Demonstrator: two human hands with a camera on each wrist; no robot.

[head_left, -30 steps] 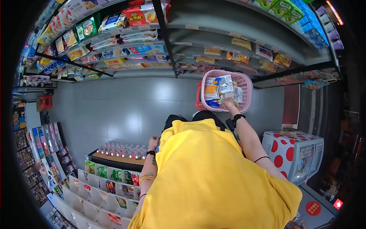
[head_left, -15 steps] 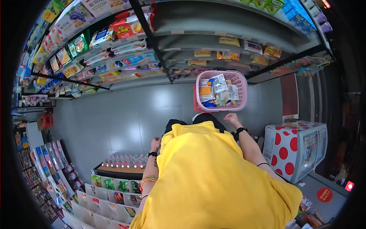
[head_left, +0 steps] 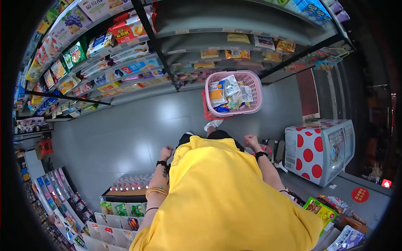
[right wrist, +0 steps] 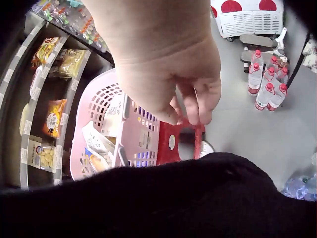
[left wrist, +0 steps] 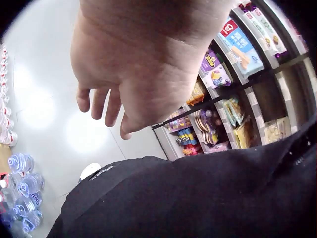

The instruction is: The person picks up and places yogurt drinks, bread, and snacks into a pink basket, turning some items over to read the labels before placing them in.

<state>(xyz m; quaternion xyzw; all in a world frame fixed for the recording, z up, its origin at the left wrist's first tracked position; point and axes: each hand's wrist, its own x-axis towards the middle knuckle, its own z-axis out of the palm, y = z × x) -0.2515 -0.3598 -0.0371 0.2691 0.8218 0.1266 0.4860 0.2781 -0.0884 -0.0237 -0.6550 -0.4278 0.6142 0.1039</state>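
Note:
A pink basket (head_left: 255,94) holding several packaged snacks stands on a red stool (head_left: 207,109) by the shelves; the right wrist view shows the basket (right wrist: 99,82) and the red stool (right wrist: 166,144) too. My right hand (head_left: 251,142) hangs below and to the right of the basket, apart from it; in the right wrist view this hand (right wrist: 171,74) has loosely bent fingers and holds nothing. Beside my left hip is my left hand (head_left: 166,153), also holding nothing, its fingers (left wrist: 99,104) relaxed over the floor in the left wrist view.
Shelves of packaged snacks (head_left: 125,31) run along the far side. A freezer with red dots (head_left: 307,154) stands at the right. Bottles (head_left: 132,183) line a low stand at the lower left, and more bottles (right wrist: 267,82) stand on the floor to the right.
My right hand has come out of the basket and dropped back beside my body, empty. The basket sits further left in the head view, and a white shoe now shows below it.

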